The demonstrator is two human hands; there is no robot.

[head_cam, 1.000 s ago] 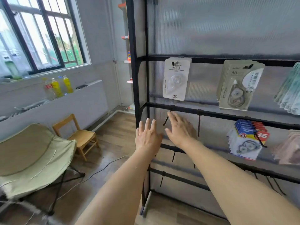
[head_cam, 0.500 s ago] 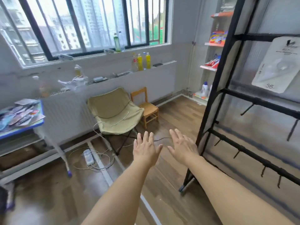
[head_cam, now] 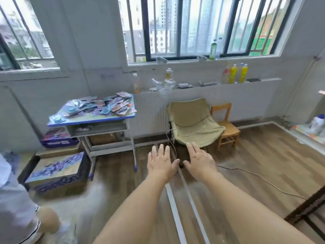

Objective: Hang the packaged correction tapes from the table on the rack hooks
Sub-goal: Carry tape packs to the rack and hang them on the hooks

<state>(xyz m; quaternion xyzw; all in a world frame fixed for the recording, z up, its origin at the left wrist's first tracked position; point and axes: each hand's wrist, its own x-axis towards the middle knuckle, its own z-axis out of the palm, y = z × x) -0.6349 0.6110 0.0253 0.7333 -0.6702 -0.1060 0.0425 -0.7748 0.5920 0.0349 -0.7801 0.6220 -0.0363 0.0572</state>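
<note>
Our left hand [head_cam: 161, 164] and right hand [head_cam: 199, 162] are held out in front of us, side by side, palms down, fingers straight and spread a little. Both hold nothing. Under them we see only the wooden floor [head_cam: 263, 164] and a cable, so the hands touch no thing.

Further out, to the left, stands the surface [head_cam: 91, 118] with a blue edge. On its top lies a loose pile of packs [head_cam: 103, 106], many of them overlapping; the picture is too blurred to count them or read them. The pile is well apart from our hands. Near the surface, on the floor, there are 2 cardboard boxes [head_cam: 56, 171]. Behind our hands stands a folding chair [head_cam: 191, 120], with a small wooden chair [head_cam: 226, 124] just beside it.

Of the rack [head_cam: 309, 206] only a dark corner shows at the lower right, and no hooks are visible.

We judge that much work is left: the pile looks large, and the next step is to go to the surface and take a pack.
</note>
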